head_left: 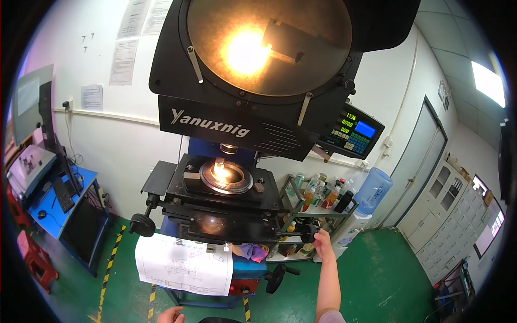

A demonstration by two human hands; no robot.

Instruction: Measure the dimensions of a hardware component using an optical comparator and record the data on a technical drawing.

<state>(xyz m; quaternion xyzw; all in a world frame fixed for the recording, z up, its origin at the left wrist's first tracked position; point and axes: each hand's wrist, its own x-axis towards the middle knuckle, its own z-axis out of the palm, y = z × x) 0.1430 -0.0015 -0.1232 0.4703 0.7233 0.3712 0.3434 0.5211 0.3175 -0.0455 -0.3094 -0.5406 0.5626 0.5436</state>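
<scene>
Right hand (323,240) clamped on stage knob (308,233) to shift lit part (219,168) under lens; left hand (170,315) at frame bottom below drawing (183,265), grip state unreadable.

green floor (377,269), black-yellow striped tape (110,264)
</scene>
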